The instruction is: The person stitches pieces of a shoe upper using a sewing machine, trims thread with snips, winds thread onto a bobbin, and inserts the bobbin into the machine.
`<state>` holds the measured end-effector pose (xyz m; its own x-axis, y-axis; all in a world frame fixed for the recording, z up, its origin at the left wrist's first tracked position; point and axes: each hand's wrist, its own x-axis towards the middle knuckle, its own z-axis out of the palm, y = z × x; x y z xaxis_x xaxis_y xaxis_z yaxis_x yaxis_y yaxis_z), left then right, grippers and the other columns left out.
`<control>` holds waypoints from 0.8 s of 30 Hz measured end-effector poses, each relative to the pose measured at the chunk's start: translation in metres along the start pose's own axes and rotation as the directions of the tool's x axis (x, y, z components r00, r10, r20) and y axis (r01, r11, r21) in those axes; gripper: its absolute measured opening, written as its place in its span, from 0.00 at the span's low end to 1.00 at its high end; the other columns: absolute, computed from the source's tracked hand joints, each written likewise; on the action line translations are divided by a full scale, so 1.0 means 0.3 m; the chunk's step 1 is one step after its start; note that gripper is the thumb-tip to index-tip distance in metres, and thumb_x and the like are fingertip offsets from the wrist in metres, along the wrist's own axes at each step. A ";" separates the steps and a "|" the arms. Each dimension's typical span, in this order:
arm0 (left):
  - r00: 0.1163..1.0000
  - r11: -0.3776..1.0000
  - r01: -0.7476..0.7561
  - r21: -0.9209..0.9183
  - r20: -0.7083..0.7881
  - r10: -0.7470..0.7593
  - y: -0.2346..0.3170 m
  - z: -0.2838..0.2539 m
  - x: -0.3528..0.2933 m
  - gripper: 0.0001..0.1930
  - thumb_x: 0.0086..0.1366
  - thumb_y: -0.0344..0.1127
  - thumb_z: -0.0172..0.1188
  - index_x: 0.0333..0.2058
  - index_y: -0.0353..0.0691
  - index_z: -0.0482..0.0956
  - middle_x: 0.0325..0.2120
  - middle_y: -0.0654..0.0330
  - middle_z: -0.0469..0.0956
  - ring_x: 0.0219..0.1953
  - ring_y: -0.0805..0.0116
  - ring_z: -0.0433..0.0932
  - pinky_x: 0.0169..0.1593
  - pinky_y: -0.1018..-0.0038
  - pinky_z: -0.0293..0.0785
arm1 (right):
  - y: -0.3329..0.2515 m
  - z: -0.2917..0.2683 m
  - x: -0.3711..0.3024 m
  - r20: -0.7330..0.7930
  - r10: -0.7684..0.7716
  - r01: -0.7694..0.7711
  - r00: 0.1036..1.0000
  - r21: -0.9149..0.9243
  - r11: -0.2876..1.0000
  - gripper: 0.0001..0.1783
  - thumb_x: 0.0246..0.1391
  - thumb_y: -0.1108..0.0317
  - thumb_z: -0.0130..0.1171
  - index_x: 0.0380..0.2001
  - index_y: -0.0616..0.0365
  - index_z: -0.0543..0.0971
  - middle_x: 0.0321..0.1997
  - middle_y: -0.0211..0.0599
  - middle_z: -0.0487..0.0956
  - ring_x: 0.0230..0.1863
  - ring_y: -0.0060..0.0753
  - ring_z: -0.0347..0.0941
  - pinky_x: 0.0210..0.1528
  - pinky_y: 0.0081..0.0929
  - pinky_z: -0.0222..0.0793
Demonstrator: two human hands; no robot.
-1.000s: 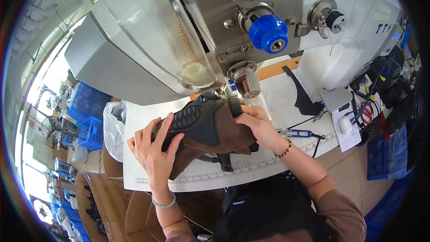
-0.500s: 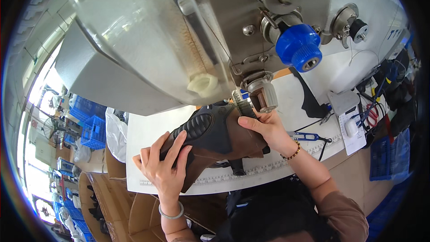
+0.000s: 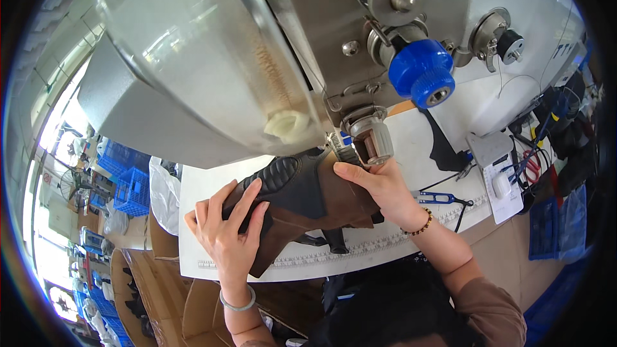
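A brown and black leather boot upper (image 3: 302, 190) with a ribbed padded panel lies under the head of an industrial sewing machine (image 3: 373, 58). My left hand (image 3: 226, 228) grips its left end, with the fingers spread over the black padding and the thumb side toward me. At the upper's right edge, my right hand (image 3: 384, 194) pinches the brown leather, thumb on top and the other fingers mostly hidden beneath. That thumb is close beside the toothed roller (image 3: 344, 153) of the machine. The needle and stitching point are hidden behind the machine's parts.
A white worktable (image 3: 225, 268) carries a printed ruler along its near edge. To the right lie a blue tool (image 3: 436, 198), a black cut piece (image 3: 441, 144) and red-handled scissors (image 3: 531, 166). Cardboard boxes (image 3: 154, 289) and blue crates (image 3: 133, 191) stand left.
The boot upper has shifted and turned slightly at the roller, with both hands keeping hold and moving along with it. The whole view has also moved a little.
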<state>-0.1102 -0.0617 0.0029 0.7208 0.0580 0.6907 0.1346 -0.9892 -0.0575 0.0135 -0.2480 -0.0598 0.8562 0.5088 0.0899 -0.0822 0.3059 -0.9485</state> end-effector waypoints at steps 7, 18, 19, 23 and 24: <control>0.990 0.982 -0.139 -0.130 -0.007 0.140 0.129 0.039 -0.031 0.15 0.51 0.31 0.59 0.41 0.42 0.78 0.46 0.58 0.72 0.54 0.60 0.67 0.63 0.55 0.43 | 0.032 -0.049 -0.034 0.120 0.202 -0.234 0.972 0.457 0.858 0.18 0.58 0.61 0.48 0.44 0.65 0.72 0.40 0.34 0.76 0.37 0.21 0.72 0.40 0.19 0.68; 0.973 0.944 -0.230 -0.237 -0.058 0.222 0.159 0.155 0.014 0.17 0.53 0.35 0.59 0.44 0.45 0.77 0.47 0.64 0.72 0.53 0.66 0.67 0.58 0.65 0.55 | 0.109 -0.109 -0.063 0.400 0.080 -0.277 0.913 0.463 0.842 0.25 0.52 0.74 0.51 0.54 0.65 0.64 0.51 0.40 0.71 0.50 0.25 0.68 0.50 0.21 0.65; 0.973 0.946 -0.230 -0.228 -0.048 0.225 0.159 0.154 0.019 0.17 0.53 0.37 0.60 0.44 0.47 0.77 0.47 0.65 0.72 0.53 0.68 0.66 0.58 0.67 0.55 | 0.106 -0.103 -0.051 0.396 0.078 -0.273 0.915 0.466 0.842 0.25 0.52 0.74 0.51 0.54 0.65 0.64 0.51 0.40 0.71 0.50 0.25 0.68 0.50 0.21 0.65; 0.971 0.944 -0.239 -0.229 -0.075 0.228 0.167 0.160 0.025 0.17 0.53 0.37 0.60 0.44 0.46 0.77 0.46 0.65 0.73 0.51 0.68 0.67 0.56 0.67 0.55 | 0.106 -0.067 -0.014 0.342 0.003 -0.127 0.940 0.343 0.931 0.21 0.50 0.77 0.54 0.50 0.63 0.69 0.45 0.33 0.75 0.42 0.17 0.71 0.43 0.16 0.68; 0.972 0.946 -0.232 -0.228 -0.076 0.221 0.173 0.157 0.023 0.17 0.52 0.36 0.59 0.43 0.46 0.77 0.45 0.65 0.73 0.51 0.67 0.67 0.56 0.66 0.55 | 0.108 -0.061 -0.012 0.303 -0.068 -0.048 0.950 0.359 0.932 0.19 0.50 0.76 0.54 0.48 0.63 0.72 0.42 0.31 0.77 0.39 0.14 0.72 0.41 0.15 0.69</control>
<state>-0.0663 -0.1064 -0.0293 0.6790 -0.1720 0.7137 -0.1951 -0.9795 -0.0504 0.0170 -0.2546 -0.0964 0.6646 0.7069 0.2421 -0.3004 0.5495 -0.7796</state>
